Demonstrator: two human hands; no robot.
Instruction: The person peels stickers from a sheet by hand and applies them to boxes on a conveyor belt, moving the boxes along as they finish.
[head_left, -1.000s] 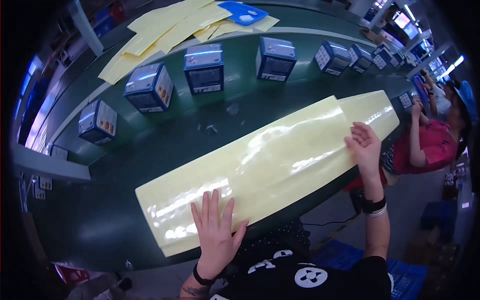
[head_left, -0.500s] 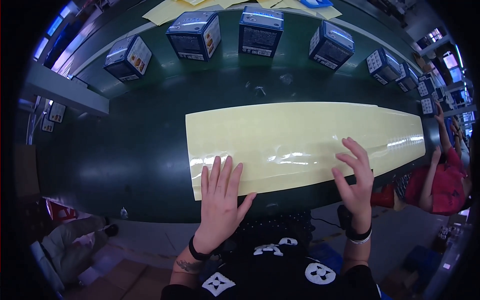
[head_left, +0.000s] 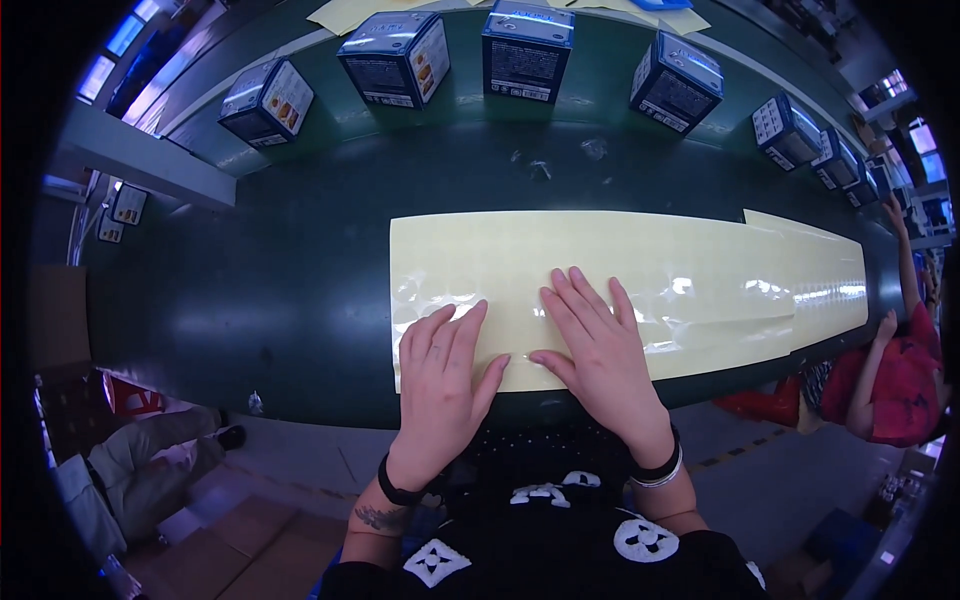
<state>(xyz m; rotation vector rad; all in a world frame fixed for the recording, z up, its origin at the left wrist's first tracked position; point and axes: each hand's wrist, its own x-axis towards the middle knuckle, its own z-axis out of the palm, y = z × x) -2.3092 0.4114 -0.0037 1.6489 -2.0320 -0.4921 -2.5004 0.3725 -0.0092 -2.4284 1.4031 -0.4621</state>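
Pale yellow sheets with a glossy surface [head_left: 660, 270] lie across the dark green table in front of me, running from the middle out to the right. Two sheets show: a nearer one overlaps another at its right end. My left hand [head_left: 440, 370] rests on the near left part of the sheet, fingers stretched out and holding nothing. Beside it, my right hand [head_left: 600, 350] lies flat on the sheet with its fingers spread. The two thumbs point toward each other with a small gap between them.
Several blue boxes, such as the middle one [head_left: 528, 50], stand in a curved row along the table's far side. More yellow sheets [head_left: 365, 12] lie beyond them. A grey beam [head_left: 150, 155] juts in at left. A co-worker in red [head_left: 880, 390] is at the right.
My right hand has come down from above the sheet and moved left, flat onto it beside my left hand. The overlap between the sheets at the right has shifted.
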